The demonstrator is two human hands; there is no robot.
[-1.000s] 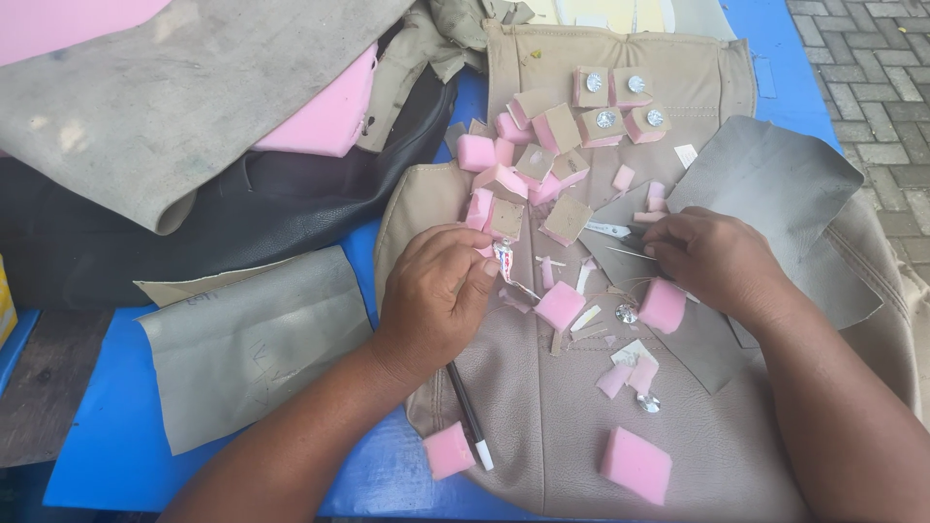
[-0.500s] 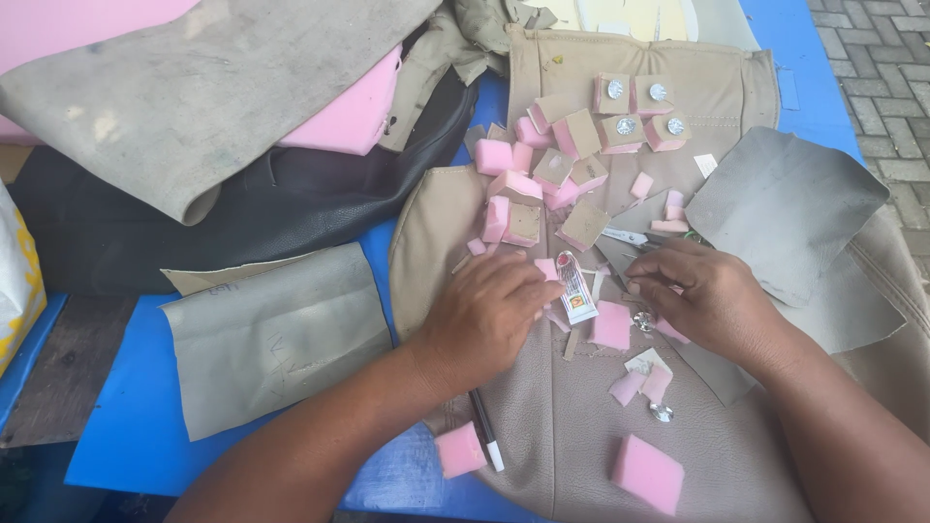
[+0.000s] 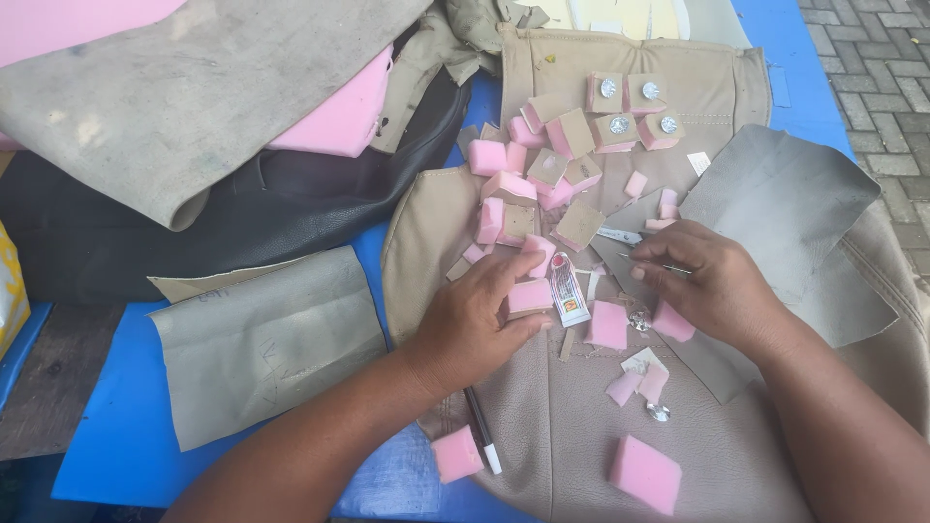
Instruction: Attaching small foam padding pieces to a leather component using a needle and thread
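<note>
Small glue tube [image 3: 568,292] now exposed on tan cover [image 3: 581,426], just right of left hand [image 3: 475,324]; earlier hidden under it. Left fingers [image 3: 504,276] curl loosely, touching pink foam block [image 3: 529,295], grip unclear. Right hand [image 3: 712,281] pinches thin metal tool [image 3: 659,264]. Foam squares [image 3: 542,179] scattered beyond; blue surface [image 3: 116,426] beneath.

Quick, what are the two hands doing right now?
Left hand: open, fingers pressing a pink foam piece.
Right hand: closed around a thin metal tool.
</note>
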